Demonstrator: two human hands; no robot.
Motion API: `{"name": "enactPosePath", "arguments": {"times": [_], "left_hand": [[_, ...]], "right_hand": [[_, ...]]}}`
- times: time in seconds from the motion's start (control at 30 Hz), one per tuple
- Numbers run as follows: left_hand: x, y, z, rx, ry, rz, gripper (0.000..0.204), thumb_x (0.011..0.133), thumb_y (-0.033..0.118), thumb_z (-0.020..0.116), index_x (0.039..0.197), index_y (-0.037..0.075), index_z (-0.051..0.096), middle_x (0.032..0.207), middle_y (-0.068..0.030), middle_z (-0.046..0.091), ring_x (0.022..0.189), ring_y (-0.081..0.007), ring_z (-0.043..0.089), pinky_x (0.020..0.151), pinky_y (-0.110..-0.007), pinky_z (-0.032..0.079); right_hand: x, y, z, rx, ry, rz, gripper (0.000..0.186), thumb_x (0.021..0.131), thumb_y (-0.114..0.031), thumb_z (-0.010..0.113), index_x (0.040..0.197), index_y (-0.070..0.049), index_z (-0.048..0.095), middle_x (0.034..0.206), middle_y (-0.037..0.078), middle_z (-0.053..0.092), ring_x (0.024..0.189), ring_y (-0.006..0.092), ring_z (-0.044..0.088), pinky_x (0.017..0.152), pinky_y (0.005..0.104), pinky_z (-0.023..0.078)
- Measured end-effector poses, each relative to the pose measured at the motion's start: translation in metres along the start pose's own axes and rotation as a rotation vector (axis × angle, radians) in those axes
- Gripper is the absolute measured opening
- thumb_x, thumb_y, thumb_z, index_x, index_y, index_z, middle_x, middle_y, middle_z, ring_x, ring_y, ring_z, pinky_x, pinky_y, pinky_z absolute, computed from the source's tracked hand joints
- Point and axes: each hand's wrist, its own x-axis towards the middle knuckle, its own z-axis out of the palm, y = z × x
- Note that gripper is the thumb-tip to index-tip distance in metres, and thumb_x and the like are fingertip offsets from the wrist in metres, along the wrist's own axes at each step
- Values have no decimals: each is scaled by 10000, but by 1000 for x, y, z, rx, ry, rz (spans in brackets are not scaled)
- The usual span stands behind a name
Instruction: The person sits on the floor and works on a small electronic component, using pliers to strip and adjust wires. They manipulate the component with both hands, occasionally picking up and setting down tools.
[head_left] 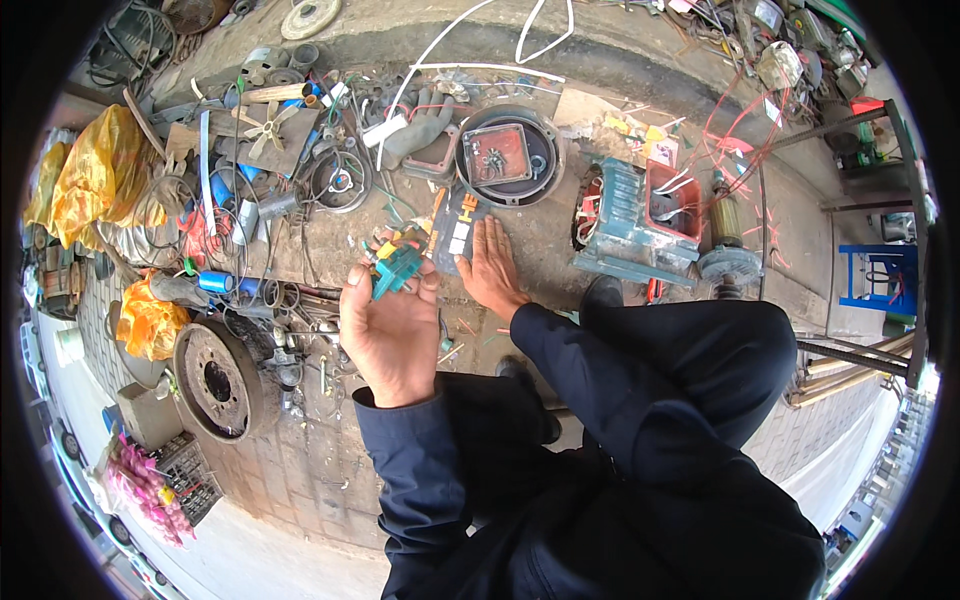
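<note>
My left hand [388, 345] is raised palm up, its fingers curled round a small teal-green block [398, 268] with yellow and brass-coloured bits on top. Part of the block is hidden by the fingers. Lower and to the right, my right hand [492, 272] lies flat, fingers stretched, at the edge of a dark printed sheet [457, 238] with orange and white lettering. Just beyond it stands a round black pan [545, 150] with a reddish square cover [503, 152] holding small screws. At right sits a teal motor housing [630, 228] with an open red-rimmed box on its side.
A fan blade [268, 132], a grey glove [420, 132] and tangled wires crowd the left side. A rusty wheel rim [215, 380] leans near yellow bags [110, 170]. A wound rotor [724, 220] lies beside the motor; a metal frame [903, 250] stands far right.
</note>
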Motion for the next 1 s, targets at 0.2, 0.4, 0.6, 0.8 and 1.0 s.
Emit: {"name": "enactPosePath", "arguments": {"times": [0.2, 0.4, 0.6, 0.8, 1.0], "left_hand": [[3, 0, -2, -4, 16, 7, 313, 936, 271, 690, 1161, 58, 652, 1289, -101, 647, 1152, -283, 619, 954, -428, 515], [3, 0, -1, 17, -20, -4, 399, 948, 285, 674, 1233, 9, 628, 1263, -149, 646, 1111, -276, 618, 941, -412, 516], [4, -2, 1, 48, -28, -16, 431, 950, 295, 671, 1256, -4, 616, 1241, -160, 650, 1091, -268, 618, 932, -399, 516], [6, -1, -4, 24, -18, -16, 410, 945, 295, 682, 1237, 13, 626, 1261, -123, 647, 1104, -265, 618, 935, -404, 518], [6, -1, -6, 24, 19, -18, 401, 935, 301, 695, 1220, 27, 629, 1270, -103, 642, 1088, -256, 619, 928, -411, 512]], "right_hand": [[-9, 14, -13, -57, 103, 67, 781, 937, -309, 633, 1496, 137, 317, 1565, 377, 290, 1477, 512, 266, 1224, 570, 187], [-3, 26, -9, -209, 74, 178, 838, 945, -376, 612, 1499, 159, 283, 1563, 401, 261, 1489, 528, 219, 1220, 599, 161], [23, 3, 10, -32, 111, 143, 819, 953, -353, 599, 1492, 173, 278, 1561, 400, 263, 1488, 531, 215, 1220, 597, 163], [-26, 6, -6, -49, 77, 76, 810, 951, -328, 608, 1498, 165, 272, 1574, 395, 238, 1495, 527, 198, 1219, 599, 161], [-52, -3, -1, -147, 16, 17, 809, 935, -314, 627, 1488, 171, 289, 1588, 385, 220, 1503, 517, 187, 1229, 588, 139]]}}
